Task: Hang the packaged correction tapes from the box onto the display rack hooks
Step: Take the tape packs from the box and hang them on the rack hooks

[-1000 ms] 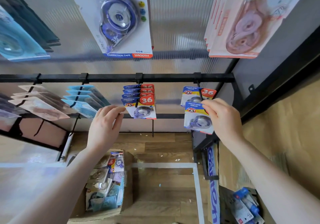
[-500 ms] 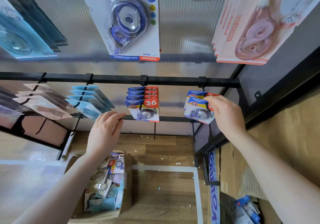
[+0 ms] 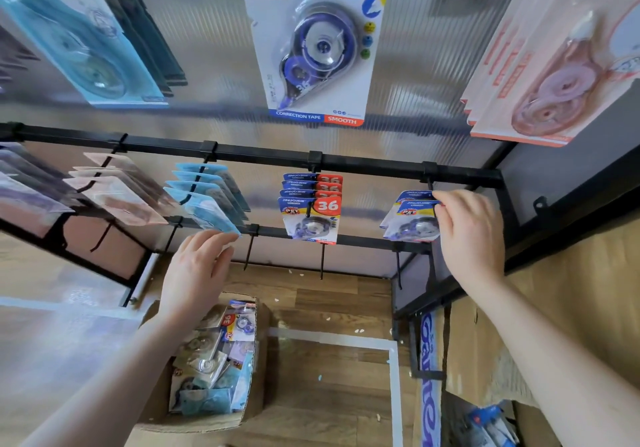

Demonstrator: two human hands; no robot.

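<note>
1. Far left of the display rack: pink-carded packs (image 3: 114,197) are seen hanging in a row on a hook, and blue-carded packs (image 3: 207,197) on the next hook to the right.
2. The left hand (image 3: 195,273) is held out below the blue-carded packs, fingers straight and relaxed, nothing gripped; the fingertips (image 3: 221,238) lie just beside the lowest blue card.
3. Below that hand, an open cardboard box (image 3: 221,422) is seen on the wooden floor (image 3: 329,377), filled with loose packaged correction tapes (image 3: 239,325).
4. Centre hook: four packs marked "36" (image 3: 311,211) are hung one behind another under the black rail (image 3: 263,154).
5. Rightmost hook (image 3: 429,183): two purple-tape packs (image 3: 410,218) are hung; the front one is pinched at its top right corner by the right hand (image 3: 467,235), fingers curled on the card edge.
6. Upper row: a large "PET" pack (image 3: 318,44) is hung at centre.
</note>
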